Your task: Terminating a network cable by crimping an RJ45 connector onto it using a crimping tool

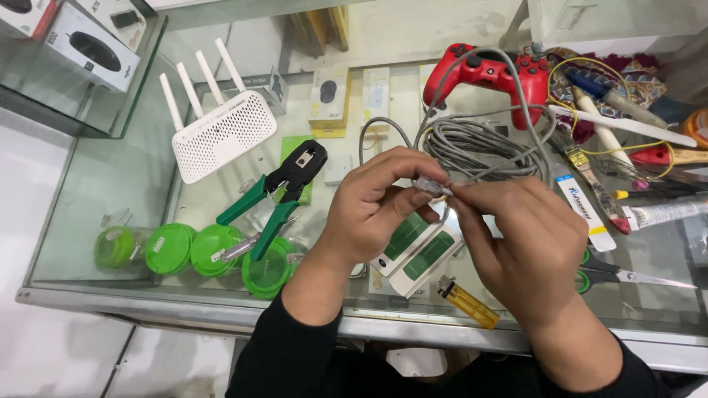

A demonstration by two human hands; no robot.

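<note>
Both my hands meet over a glass counter point(110, 184). My left hand point(372, 203) pinches a small clear plug point(430, 185) between thumb and fingers. My right hand point(527, 247) holds the end of a grey cable at that plug. The cable runs up to a grey cable coil point(479, 147) lying behind my hands. A green-handled crimping tool point(276, 195) lies just left of my left hand. Under my hands sits a white and green cable tester point(417, 250).
A white router with three antennas point(221, 129) stands at the back left. A red game controller point(490, 74) lies behind the coil. A yellow lighter point(468, 302), scissors point(634, 274), a brush and several tubes lie at right. Green round tubs point(169, 248) show under the glass.
</note>
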